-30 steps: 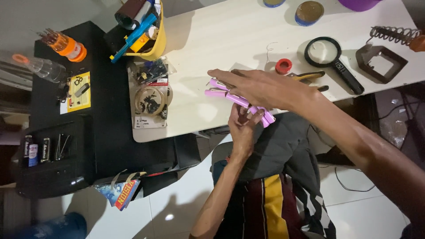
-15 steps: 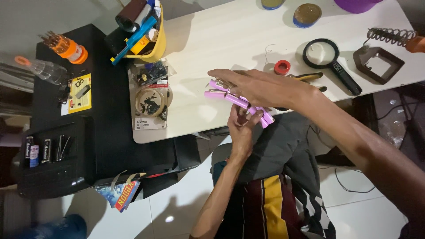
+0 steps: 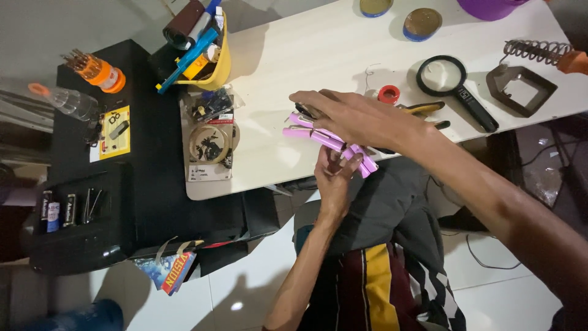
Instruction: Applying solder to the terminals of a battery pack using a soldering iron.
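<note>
A bundle of pink cylindrical cells [image 3: 321, 136] is held side by side over the front edge of the white table [image 3: 318, 49]. My right hand [image 3: 355, 116] reaches in from the right and lies over the top of the bundle, fingers spread along it. My left hand [image 3: 334, 178] comes up from below and grips the bundle's underside, fingers partly hidden behind the cells. Both hands are on the same bundle.
On the white table lie a magnifying glass [image 3: 450, 76], a red tape roll [image 3: 388, 94], yellow-handled pliers [image 3: 422, 109], a black stand [image 3: 520, 89], a yellow cup of tools [image 3: 208, 49] and parts packets [image 3: 211, 135]. A black side table [image 3: 153, 184] carries batteries [image 3: 58, 211] and an orange bit set [image 3: 98, 70].
Both hands stay on the pink bundle with hardly any movement. The view has shifted slightly.
</note>
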